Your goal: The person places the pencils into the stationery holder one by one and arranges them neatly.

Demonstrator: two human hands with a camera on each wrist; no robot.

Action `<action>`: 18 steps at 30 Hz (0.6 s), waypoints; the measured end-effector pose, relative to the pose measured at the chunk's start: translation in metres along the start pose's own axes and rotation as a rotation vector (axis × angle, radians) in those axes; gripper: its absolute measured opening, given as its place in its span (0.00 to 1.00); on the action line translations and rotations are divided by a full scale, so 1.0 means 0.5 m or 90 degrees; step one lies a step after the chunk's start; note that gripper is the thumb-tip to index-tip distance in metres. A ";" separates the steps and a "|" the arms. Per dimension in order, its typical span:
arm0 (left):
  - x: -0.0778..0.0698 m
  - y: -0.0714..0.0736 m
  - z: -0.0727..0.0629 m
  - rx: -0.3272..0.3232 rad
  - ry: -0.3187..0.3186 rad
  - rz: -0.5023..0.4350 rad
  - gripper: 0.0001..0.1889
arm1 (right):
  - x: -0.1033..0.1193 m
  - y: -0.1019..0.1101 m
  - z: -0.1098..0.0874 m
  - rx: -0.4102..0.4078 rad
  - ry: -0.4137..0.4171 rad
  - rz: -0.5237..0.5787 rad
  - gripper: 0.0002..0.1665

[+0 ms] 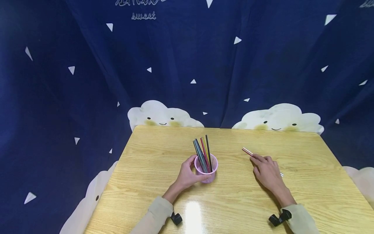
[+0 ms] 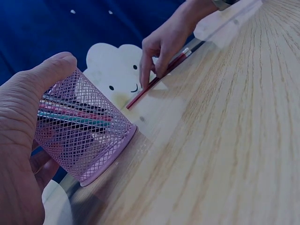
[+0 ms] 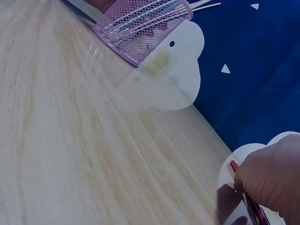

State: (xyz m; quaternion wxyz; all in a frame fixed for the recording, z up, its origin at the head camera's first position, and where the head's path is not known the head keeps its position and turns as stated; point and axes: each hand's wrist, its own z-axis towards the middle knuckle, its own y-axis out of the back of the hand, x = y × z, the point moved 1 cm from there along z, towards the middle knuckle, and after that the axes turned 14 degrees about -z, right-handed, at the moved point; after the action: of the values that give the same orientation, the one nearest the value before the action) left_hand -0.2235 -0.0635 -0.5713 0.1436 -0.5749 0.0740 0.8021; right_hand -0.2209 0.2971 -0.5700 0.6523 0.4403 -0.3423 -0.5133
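Observation:
My left hand (image 1: 187,174) grips a pink mesh pencil cup (image 2: 86,136) from the left side, thumb and fingers around its wall. The cup stands upright on the table with several pencils (image 1: 204,156) in it, dark, red, yellow and bluish. To the right, my right hand (image 1: 267,172) pinches red-sided pencils (image 1: 247,151) lying low at the tabletop. Their far tips stick out to the left of the fingers; pale ends (image 1: 281,174) show on the other side. The palm hides their middle, and how many there are is unclear.
The light wooden table (image 1: 233,201) reaches back to a dark blue curtain (image 1: 187,48) with white triangles and smiling clouds. Between the cup and the right hand lies bare wood. A black strap device (image 1: 280,217) sits on the right wrist, another (image 1: 176,218) on the left.

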 end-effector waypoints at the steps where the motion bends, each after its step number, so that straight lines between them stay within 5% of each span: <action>1: 0.001 0.000 0.000 -0.001 -0.002 0.001 0.43 | 0.001 -0.001 0.000 0.005 0.002 -0.004 0.23; 6: -0.006 -0.005 0.001 -0.004 -0.007 0.006 0.42 | 0.006 -0.008 -0.003 0.000 0.015 -0.015 0.23; 13: -0.066 -0.012 -0.005 0.004 -0.006 -0.002 0.40 | 0.014 -0.014 -0.005 -0.006 0.021 -0.020 0.23; 18: -0.078 -0.013 -0.006 0.003 0.002 -0.007 0.40 | 0.016 -0.014 -0.004 -0.002 0.019 -0.016 0.22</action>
State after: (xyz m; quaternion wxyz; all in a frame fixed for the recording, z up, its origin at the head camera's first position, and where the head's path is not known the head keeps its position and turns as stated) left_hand -0.2070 -0.0636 -0.5351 0.1490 -0.5764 0.0730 0.8001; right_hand -0.2199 0.2892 -0.5773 0.6518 0.4509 -0.3260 -0.5153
